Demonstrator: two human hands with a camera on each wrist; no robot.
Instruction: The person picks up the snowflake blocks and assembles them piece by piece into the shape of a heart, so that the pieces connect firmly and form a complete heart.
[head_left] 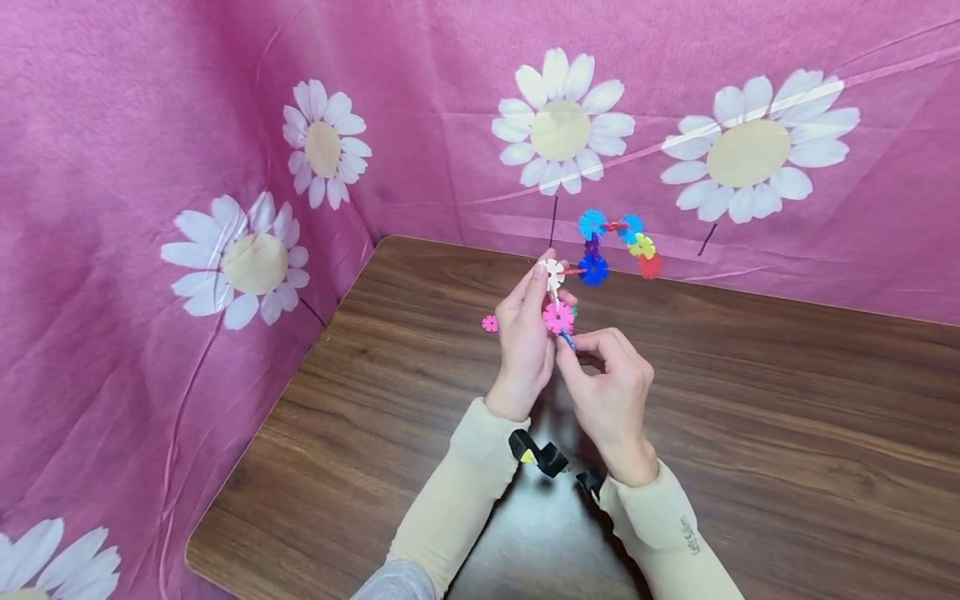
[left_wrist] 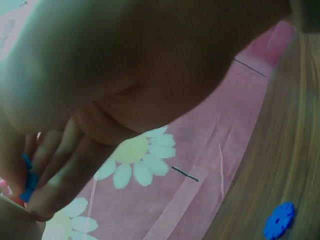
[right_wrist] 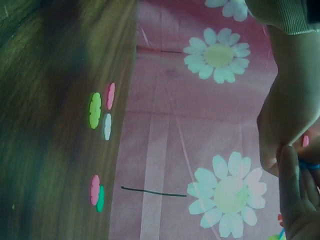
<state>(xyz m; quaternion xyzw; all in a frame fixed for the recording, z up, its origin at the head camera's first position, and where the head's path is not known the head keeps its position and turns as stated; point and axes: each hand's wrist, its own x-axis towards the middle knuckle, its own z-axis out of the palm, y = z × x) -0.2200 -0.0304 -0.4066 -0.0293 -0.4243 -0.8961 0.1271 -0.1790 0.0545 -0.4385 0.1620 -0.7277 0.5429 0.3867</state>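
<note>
Left hand (head_left: 525, 333) has its thumb pressed over the white disc (head_left: 553, 274), other fingers behind it, so the grip on the chain of notched discs (head_left: 593, 269) is closed; exact finger placement at the back is hidden. The chain reaches out beyond the left fingertips, runs to their right and bends down at its far end through a yellow disc (head_left: 642, 245) to a red one (head_left: 651, 265). Pink disc (head_left: 558, 317) sits just right of the left thumb, face up. Right hand (head_left: 611, 387): thumb and forefinger nearly together, pinching a blue disc (head_left: 567, 340) edge-on, directly below the pink one; whether the notches are engaged cannot be told. Step in hand, as judged: joining blue to pink. For a good joint, the left fingers should brace the pink disc itself, near the notch, since a hold only on the white one would let the chain flex. Keep blue square across pink, line slot to slot, then push straight with even pressure; twisting could loosen neighbouring joints. Loose pink disc (head_left: 490, 323) lies on the table (head_left: 360, 400), left of the left fingers.
</note>
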